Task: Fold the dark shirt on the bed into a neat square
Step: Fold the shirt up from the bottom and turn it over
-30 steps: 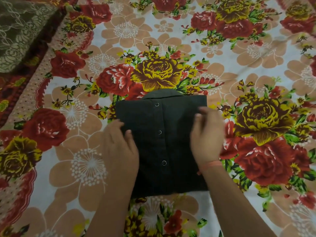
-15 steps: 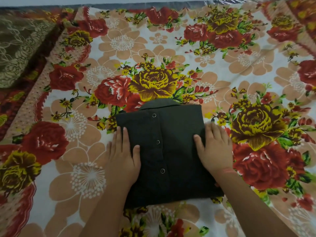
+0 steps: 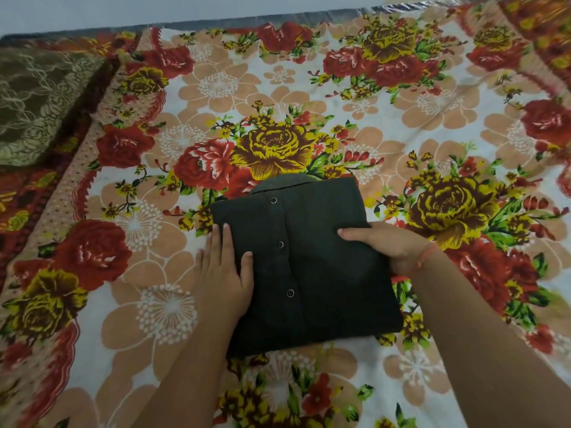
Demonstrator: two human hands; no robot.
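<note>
The dark shirt point(image 3: 324, 273) lay folded into a near-square block on the flowered bedsheet point(image 3: 401, 143), just toward 6 o'clock from the middle of the view. Its collar point(image 3: 284, 182) stuck out as a low curve along the 12 o'clock edge. 3 round buttons point(image 3: 280, 244) ran in a line down the top layer, left of the shirt's middle.

The left hand point(image 3: 224, 273) lay flat, palm down, over the shirt's 9 o'clock edge. Its fingers point(image 3: 221, 239) were straight, pressed together and pointing to 12 o'clock, partly on the sheet, while the thumb was spread out onto the cloth.

The right hand point(image 3: 392, 245) held the shirt's 3 o'clock edge. Its thumb point(image 3: 350, 233) lay on top of the cloth pointing to 9 o'clock, and the other fingers were hidden at the edge, seemingly under the fold. A thin reddish thread point(image 3: 428, 251) circled that wrist.

A brown patterned pillow point(image 3: 37, 103) sat at 10 o'clock in the view, well apart from the shirt
</note>
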